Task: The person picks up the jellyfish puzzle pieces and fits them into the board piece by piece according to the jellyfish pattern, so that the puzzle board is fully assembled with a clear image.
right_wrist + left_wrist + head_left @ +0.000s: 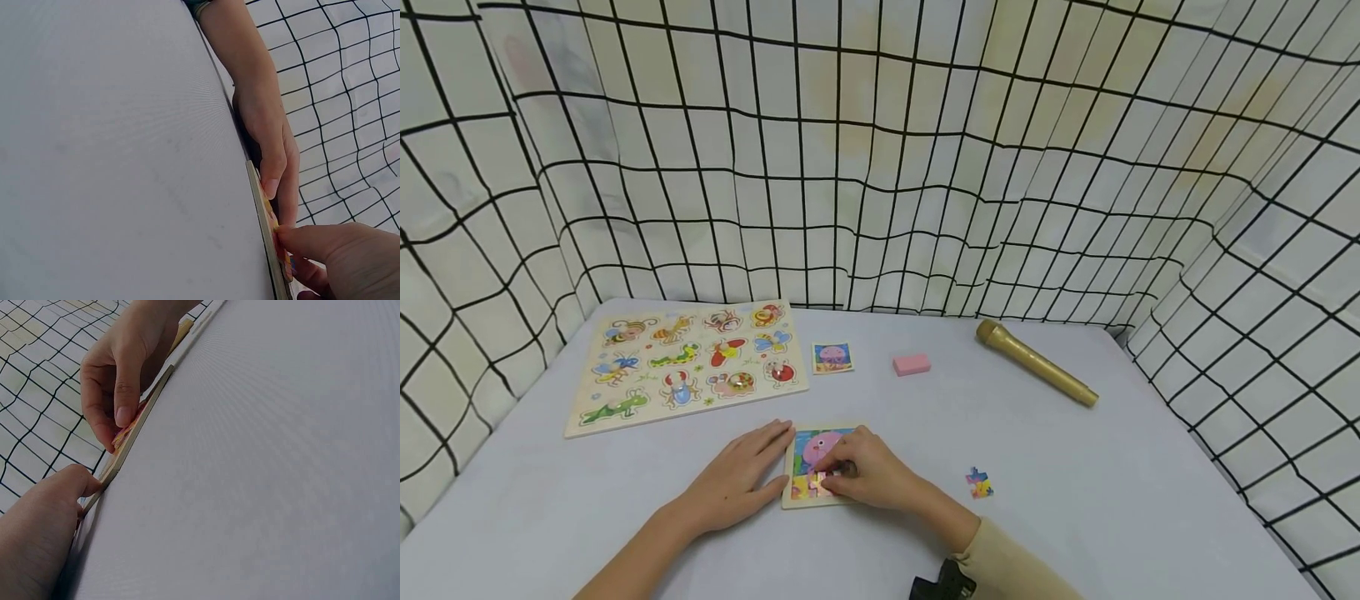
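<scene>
A small square jigsaw board (pixel 805 503) with a light wooden rim and a pink cartoon picture lies flat on the table. My left hand (pixel 737 479) rests at its left side, fingers fairly straight, with fingertips and thumb touching the rim. Over the board's lower part, my right hand (pixel 876 475) pinches a jigsaw piece (pixel 820 482) between thumb and forefinger, low against the picture. The right hand covers the board's right side. In the right wrist view, the thumb and fingers meet at the piece just above the board's edge (pixel 265 231).
One loose jigsaw piece (pixel 979 482) lies to the right. Farther back are a wooden insect puzzle board (pixel 700 402), a small picture card (pixel 832 358), a pink block (pixel 912 364) and a gold microphone-shaped stick (pixel 1037 363). Black grid netting (pixel 880 167) over white cloth surrounds the table's back and sides.
</scene>
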Motion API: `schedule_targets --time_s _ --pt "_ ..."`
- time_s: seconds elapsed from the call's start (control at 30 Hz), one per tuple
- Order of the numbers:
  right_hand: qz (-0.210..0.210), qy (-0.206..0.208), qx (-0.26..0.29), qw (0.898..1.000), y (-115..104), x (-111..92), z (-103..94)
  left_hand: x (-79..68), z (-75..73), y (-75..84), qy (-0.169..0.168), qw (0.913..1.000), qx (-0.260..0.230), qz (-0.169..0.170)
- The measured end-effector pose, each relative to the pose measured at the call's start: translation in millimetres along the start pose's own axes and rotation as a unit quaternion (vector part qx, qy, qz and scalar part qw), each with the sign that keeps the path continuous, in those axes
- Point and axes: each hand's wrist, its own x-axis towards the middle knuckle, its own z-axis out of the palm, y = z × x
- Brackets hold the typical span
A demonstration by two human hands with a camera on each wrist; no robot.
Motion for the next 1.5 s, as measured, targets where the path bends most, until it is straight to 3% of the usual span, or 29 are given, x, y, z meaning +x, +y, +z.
schedule_targets --time_s 0.37,0.8,1.17,1.5 --pt "0.003 0.005 0.008 1.000 1 0 -0.7 4.8 -3.1 -1.0 0.004 0.9999 0.006 0.009" --pt "0.018 0.049 0.001 0.999 2 -2 5.8 2.5 -2.1 0.2 0.002 1.0000 0.001 0.005" --pt "0.010 0.035 -0.014 0.999 4 -4 3.8 0.4 1.9 0.8 0.006 1.0000 -0.003 0.004" --pt "0.022 0.009 -0.027 0.999 8 -11 -9.8 -0.3 1.6 1.4 0.005 1.0000 -0.002 0.003"
